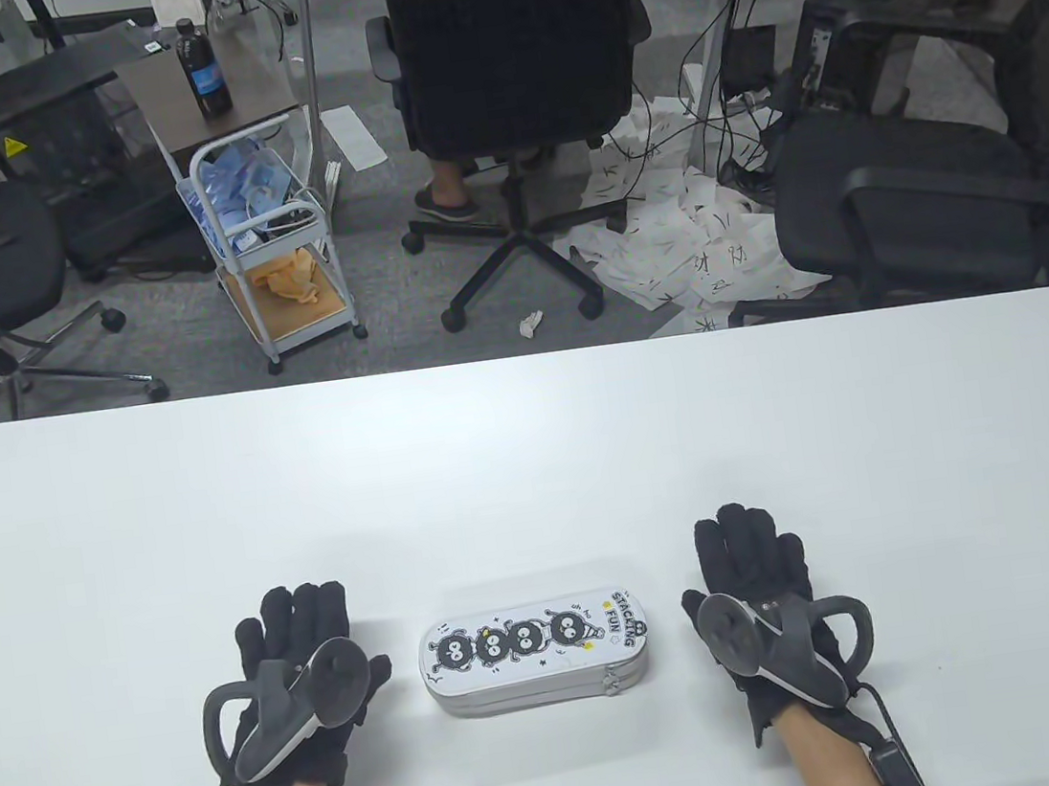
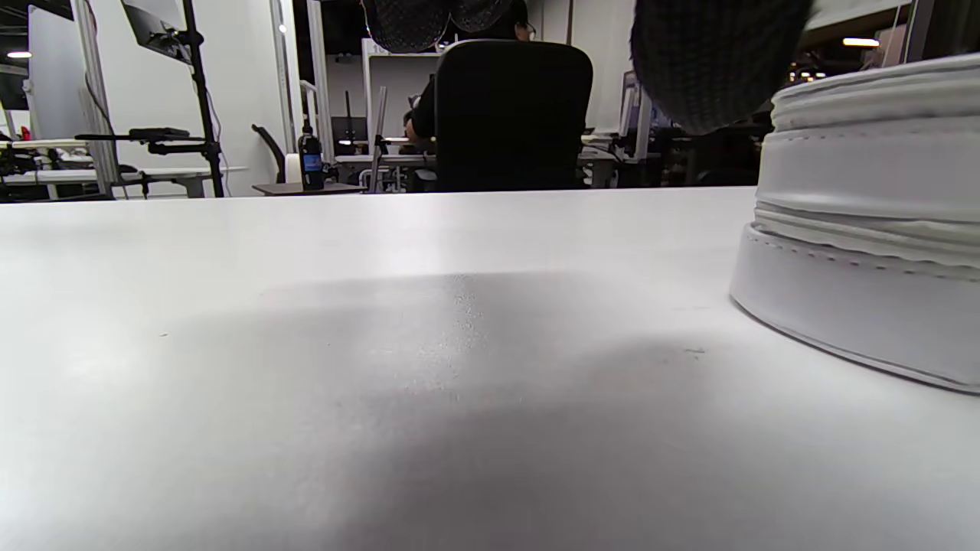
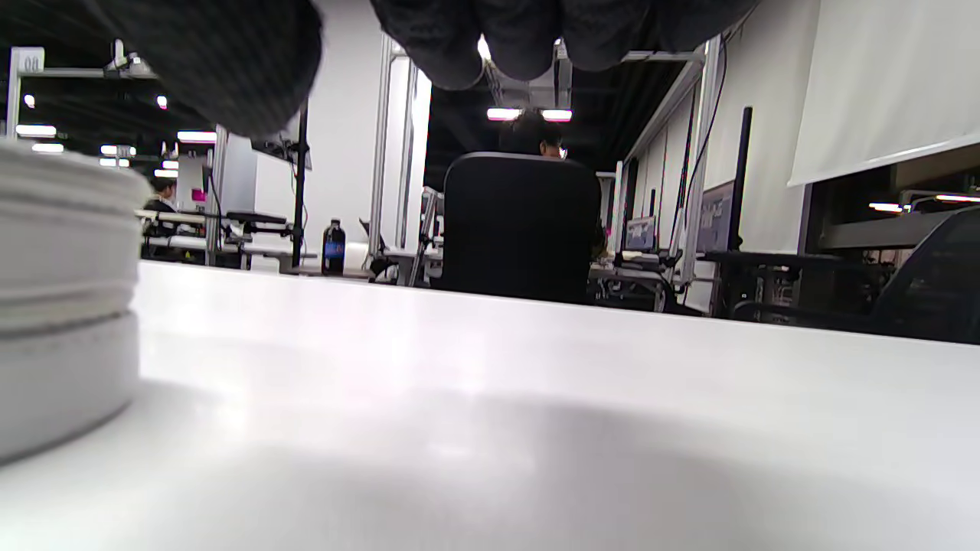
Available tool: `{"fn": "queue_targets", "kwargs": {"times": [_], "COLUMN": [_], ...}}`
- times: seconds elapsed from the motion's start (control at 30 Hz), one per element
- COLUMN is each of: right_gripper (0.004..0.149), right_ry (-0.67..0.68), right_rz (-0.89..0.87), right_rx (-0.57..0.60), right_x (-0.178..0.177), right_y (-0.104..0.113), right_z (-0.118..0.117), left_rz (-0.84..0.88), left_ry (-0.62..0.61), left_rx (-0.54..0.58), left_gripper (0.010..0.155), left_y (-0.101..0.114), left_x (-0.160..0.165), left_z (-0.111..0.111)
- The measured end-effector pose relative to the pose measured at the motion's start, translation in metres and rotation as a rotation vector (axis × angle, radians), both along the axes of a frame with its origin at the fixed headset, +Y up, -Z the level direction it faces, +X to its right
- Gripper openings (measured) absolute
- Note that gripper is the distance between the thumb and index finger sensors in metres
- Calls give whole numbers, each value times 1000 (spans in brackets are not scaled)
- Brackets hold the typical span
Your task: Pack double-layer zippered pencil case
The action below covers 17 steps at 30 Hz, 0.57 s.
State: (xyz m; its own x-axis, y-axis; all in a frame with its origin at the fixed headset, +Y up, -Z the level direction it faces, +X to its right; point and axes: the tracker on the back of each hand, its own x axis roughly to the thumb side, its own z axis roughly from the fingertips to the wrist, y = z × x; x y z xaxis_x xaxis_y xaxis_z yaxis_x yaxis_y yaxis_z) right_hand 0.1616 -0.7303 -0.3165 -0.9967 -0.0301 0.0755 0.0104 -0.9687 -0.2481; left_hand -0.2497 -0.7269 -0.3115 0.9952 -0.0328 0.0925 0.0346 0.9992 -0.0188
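Table view shows us our two black sensor-gloved hands lying palm down on the white table [image 1: 532,450], one to each side of the white oblong zippered pencil case with black cartoon soot figures on its lid [image 1: 537,654]. Our left hand [image 1: 296,674] rests flat with fingers spread, gripping nothing; our right hand [image 1: 763,608] lies the same way, fingers extended and empty. Neither touches the case, which sits near the front edge, between the hands and close to both.

We judge this a neutral, ready posture: the case is centred so either hand can reach it. Both zipper pulls appear at the case's front right, nearer the right hand, and both layers look zipped shut, whether the packing is finished or not begun.

In the left wrist view the stacked white fabric layers of the case [image 2: 865,222] rise just beside our hand; the right wrist view shows its rounded end [image 3: 65,306] at the left edge.
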Motion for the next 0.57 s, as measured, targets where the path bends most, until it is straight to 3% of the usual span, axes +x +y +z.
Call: {"fn": "queue_targets", "kwargs": {"times": [0.57], "right_gripper": [72], "right_ry": [4], "right_rz": [-5], "right_rx": [-58], "right_x": [-1], "right_y": [-6], "right_z": [-3], "left_rz": [-34], "left_ry": [-25], "left_rx": [-20], "left_gripper": [91], "left_y": [-3], "left_x": [6], "left_z": [-1]}}
